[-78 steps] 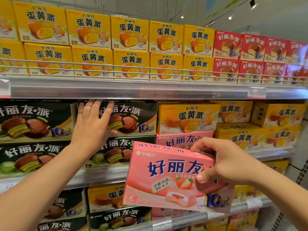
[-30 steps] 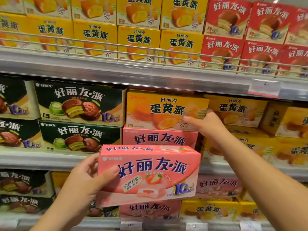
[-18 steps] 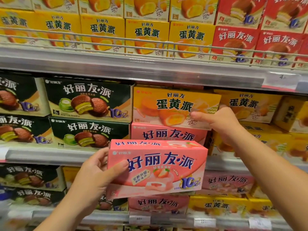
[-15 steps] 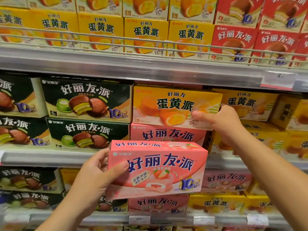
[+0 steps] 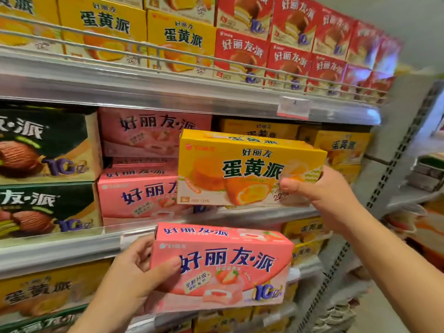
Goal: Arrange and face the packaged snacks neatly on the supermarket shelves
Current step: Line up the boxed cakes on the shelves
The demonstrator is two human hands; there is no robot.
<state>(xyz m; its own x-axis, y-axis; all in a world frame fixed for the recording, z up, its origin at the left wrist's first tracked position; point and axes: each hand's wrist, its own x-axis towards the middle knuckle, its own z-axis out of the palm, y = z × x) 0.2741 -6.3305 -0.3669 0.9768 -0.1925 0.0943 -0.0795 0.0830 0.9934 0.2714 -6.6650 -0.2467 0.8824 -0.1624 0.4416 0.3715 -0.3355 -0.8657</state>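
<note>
while each hand (image 5: 329, 191) grips boxes, shelf edge (image 5: 72, 248) behind

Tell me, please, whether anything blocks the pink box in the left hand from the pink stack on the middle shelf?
Yes: the yellow box in the right hand hangs before the pink stack's right part, above the pink box in the left hand.

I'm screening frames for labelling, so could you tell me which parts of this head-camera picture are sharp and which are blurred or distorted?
Head view: yellow box and pink box in hand read sharply; the red boxes at upper right and the frame edges smear; the shelf rail bows from the wide lens.
</note>
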